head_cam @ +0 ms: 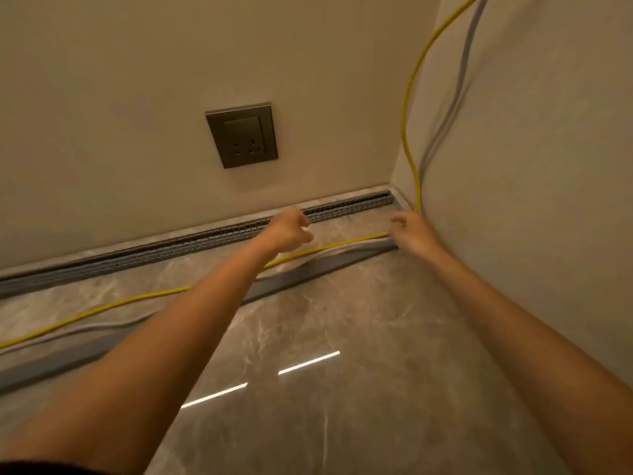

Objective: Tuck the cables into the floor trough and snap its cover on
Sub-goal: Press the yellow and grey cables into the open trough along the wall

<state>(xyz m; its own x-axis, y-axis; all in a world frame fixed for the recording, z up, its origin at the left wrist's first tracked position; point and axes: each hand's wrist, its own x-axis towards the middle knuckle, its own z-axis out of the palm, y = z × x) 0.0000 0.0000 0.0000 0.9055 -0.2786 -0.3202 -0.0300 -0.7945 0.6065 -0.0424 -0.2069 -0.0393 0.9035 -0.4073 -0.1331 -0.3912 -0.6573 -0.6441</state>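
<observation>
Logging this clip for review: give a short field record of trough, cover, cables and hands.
trough: along wall base, uncovered
cover: loose on floor
yellow cable: on floor outside trough, climbs corner
gray cable: beside yellow cable
left hand: near trough, grip unclear
right hand: at cables by corner, grip unclear

Log: I see both forearms bare along their whole visible length. The left grip (287, 231) and right grip (412, 233) are bare hands, motion-blurred. A dark fabric strip (51, 469) shows at the bottom-left edge.
</observation>
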